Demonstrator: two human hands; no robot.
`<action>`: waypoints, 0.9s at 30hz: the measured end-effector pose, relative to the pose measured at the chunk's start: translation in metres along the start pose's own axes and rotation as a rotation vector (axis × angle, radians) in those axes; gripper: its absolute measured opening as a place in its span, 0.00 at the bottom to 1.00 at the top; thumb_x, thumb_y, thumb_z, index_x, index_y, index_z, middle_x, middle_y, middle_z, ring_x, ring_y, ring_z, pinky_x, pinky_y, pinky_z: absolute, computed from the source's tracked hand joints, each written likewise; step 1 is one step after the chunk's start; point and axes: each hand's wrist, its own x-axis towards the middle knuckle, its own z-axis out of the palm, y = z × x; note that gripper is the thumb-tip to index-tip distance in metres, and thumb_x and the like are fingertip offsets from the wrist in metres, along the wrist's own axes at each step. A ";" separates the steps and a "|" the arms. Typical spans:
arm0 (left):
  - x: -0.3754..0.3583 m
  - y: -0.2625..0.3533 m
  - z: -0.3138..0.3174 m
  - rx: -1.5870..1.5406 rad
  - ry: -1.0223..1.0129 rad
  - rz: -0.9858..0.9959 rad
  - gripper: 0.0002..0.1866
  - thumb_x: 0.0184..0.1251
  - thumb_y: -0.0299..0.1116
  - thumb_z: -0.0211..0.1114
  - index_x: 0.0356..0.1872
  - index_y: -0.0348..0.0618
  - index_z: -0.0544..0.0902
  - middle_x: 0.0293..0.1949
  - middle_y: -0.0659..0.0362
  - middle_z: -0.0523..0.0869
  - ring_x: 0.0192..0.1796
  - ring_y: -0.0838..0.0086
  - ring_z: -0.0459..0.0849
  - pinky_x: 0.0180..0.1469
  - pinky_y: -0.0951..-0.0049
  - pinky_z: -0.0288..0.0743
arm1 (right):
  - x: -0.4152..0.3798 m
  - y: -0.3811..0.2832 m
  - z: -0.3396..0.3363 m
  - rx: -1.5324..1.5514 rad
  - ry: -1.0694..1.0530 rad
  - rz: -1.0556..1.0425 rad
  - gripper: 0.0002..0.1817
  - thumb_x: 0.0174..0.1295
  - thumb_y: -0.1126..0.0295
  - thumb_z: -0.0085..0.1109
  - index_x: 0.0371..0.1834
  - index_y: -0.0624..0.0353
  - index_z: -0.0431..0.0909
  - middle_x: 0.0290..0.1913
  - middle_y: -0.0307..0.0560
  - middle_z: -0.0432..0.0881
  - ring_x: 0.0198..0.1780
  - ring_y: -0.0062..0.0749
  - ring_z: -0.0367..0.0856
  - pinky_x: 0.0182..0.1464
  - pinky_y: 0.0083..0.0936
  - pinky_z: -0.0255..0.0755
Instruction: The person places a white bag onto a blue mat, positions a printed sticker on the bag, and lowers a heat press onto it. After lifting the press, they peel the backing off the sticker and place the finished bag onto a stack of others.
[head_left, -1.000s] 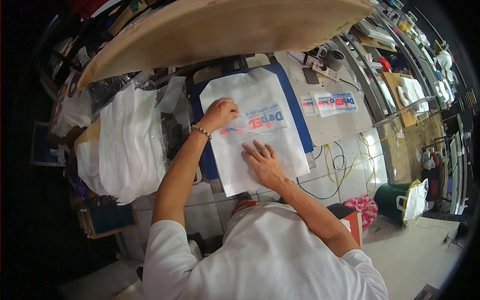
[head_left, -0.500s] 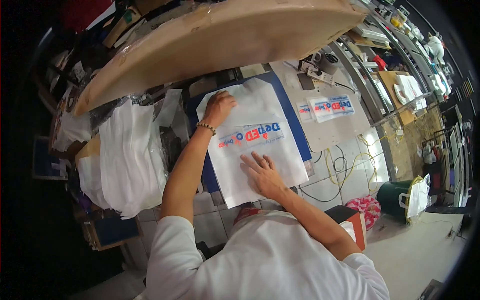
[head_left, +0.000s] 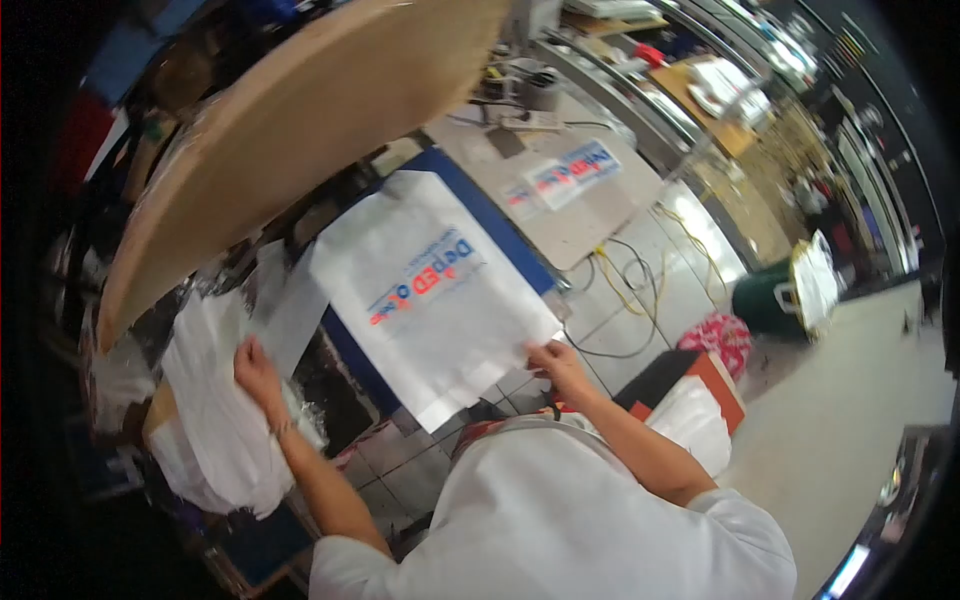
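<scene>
A white bag (head_left: 430, 360) with blue and red "DepED" lettering lies on the blue board (head_left: 470, 205) in front of me. My right hand (head_left: 562, 372) pinches its near right corner. To the left, my left hand (head_left: 259, 378) is over a pile of white bags (head_left: 205, 360). Its fingers look bent but are smeared by motion, so whether they grip one of the bags does not show.
A large tan padded panel (head_left: 300, 120) overhangs the far side. On the pale board (head_left: 600, 220) to the right lie printed pieces (head_left: 570, 175) and a power strip (head_left: 530, 122). Cables (head_left: 640, 290) cross the tiled floor near a green bin (head_left: 765, 305).
My left hand has left the bag's far end and moved to the pile on the left. My right hand has gone from lying flat to pinching the corner. The bag's folded-over flap now lies open.
</scene>
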 end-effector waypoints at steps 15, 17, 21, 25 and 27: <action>-0.167 0.014 -0.034 0.273 -1.710 -0.905 0.21 0.76 0.43 0.69 0.55 0.33 0.82 0.41 0.45 0.90 0.32 0.55 0.92 0.29 0.54 0.87 | -0.147 0.130 -0.286 0.347 1.349 -0.405 0.31 0.71 0.56 0.70 0.65 0.69 0.73 0.62 0.55 0.81 0.61 0.43 0.81 0.63 0.37 0.76; -0.165 0.029 -0.031 0.206 -1.687 -0.872 0.19 0.75 0.43 0.68 0.51 0.34 0.84 0.37 0.49 0.90 0.32 0.58 0.91 0.29 0.56 0.86 | -0.188 0.204 -0.314 0.639 1.270 -0.436 0.35 0.63 0.58 0.78 0.65 0.68 0.74 0.63 0.51 0.81 0.59 0.39 0.82 0.61 0.35 0.78; -0.149 0.012 -0.022 0.371 -1.767 -0.816 0.28 0.75 0.44 0.69 0.67 0.35 0.78 0.51 0.46 0.89 0.38 0.55 0.93 0.34 0.56 0.88 | -0.240 0.368 -0.328 0.848 1.685 -0.319 0.36 0.58 0.68 0.82 0.67 0.64 0.73 0.58 0.49 0.84 0.56 0.45 0.85 0.55 0.44 0.84; -0.132 0.009 -0.026 0.463 -1.806 -0.835 0.28 0.76 0.44 0.69 0.68 0.37 0.77 0.53 0.48 0.88 0.39 0.57 0.93 0.34 0.58 0.88 | -0.275 0.570 -0.318 0.418 1.673 0.153 0.32 0.61 0.72 0.79 0.67 0.61 0.74 0.58 0.48 0.85 0.55 0.44 0.85 0.54 0.48 0.84; -0.124 0.015 -0.029 0.448 -1.824 -0.808 0.25 0.76 0.45 0.69 0.63 0.37 0.79 0.50 0.50 0.89 0.39 0.58 0.93 0.34 0.59 0.88 | -0.278 0.609 -0.310 0.921 1.874 0.007 0.32 0.62 0.72 0.77 0.67 0.61 0.73 0.58 0.50 0.85 0.58 0.46 0.84 0.54 0.52 0.83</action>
